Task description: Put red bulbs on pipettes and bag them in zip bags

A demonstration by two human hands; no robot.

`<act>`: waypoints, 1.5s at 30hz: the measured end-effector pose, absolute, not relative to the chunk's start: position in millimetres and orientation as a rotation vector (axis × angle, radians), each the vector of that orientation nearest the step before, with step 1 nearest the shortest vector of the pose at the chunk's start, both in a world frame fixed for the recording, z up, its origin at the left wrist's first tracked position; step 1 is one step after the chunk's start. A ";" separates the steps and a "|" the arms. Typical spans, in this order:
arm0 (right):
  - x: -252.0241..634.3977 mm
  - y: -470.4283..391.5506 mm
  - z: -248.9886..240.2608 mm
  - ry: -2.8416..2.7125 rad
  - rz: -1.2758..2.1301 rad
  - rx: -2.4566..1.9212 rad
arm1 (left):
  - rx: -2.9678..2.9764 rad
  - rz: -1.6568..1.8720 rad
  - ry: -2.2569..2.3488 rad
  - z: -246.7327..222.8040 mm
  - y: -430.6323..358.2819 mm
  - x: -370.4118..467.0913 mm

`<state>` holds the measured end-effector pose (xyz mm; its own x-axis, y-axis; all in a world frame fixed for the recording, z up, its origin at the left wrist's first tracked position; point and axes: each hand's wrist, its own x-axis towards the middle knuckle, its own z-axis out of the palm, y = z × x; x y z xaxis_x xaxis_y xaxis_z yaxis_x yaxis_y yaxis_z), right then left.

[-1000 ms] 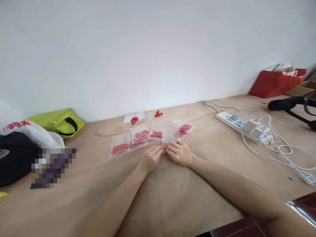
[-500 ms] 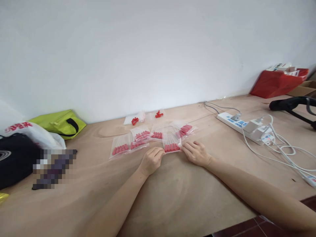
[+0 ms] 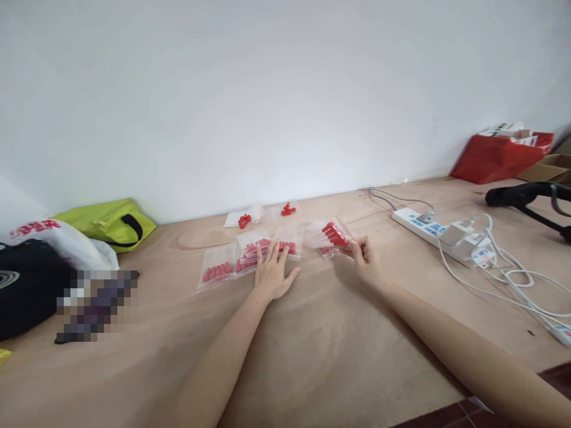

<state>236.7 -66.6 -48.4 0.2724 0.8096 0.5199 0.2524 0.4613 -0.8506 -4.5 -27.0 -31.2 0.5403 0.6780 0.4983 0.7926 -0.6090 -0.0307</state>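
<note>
Several clear zip bags of red pieces lie on the brown table (image 3: pixel 339 351). My left hand (image 3: pixel 271 274) is spread open, its fingertips over the overlapping bags (image 3: pixel 253 246) in the middle. Beside them on the left lies another bag (image 3: pixel 217 270) with a row of red pieces. My right hand (image 3: pixel 366 258) pinches the edge of a bag of red pieces (image 3: pixel 335 233), tilted up off the table. Part of another bag (image 3: pixel 327 252) shows beneath it. Farther back, near the wall, are two bags with loose red pieces (image 3: pixel 244 220) (image 3: pixel 288 209).
A white power strip (image 3: pixel 417 224) with chargers and looping white cables sits at the right. Behind it are a red bag (image 3: pixel 499 157) and a black object (image 3: pixel 517 194). At the left lie a green bag (image 3: pixel 104 223), a white plastic bag (image 3: pixel 74 246) and a black bag (image 3: pixel 33 285).
The bag that both hands held at the front is no longer there. My left hand has opened and moved forward onto the middle bags. My right hand has moved slightly right and up, with a bag raised.
</note>
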 end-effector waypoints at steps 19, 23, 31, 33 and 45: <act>266.3 -6.3 -31.6 -1.564 -0.242 -1.741 | -2.354 -0.778 -1.402 -21.7 -35.8 6.1; 301.7 -0.3 -46.9 -1.803 -0.215 -1.733 | -2.372 -0.748 -1.291 -22.3 -32.8 8.6; 294.0 -4.1 -54.9 -1.637 -0.205 -1.549 | -2.408 -0.783 -1.379 -27.2 -18.5 26.6; 286.3 -10.8 -52.2 -1.456 -0.276 -1.615 | -2.381 -0.789 -1.392 -27.5 -15.4 30.0; 223.1 -65.5 -46.5 -2.055 -0.361 -1.009 | -2.594 -1.051 -0.883 -31.2 -35.3 0.9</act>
<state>223.1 -65.5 -46.5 -0.3608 0.5335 0.7649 0.7625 0.6411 -0.0875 0.9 -35.3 -31.2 0.5670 0.4528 0.6881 0.6001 -0.7993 0.0315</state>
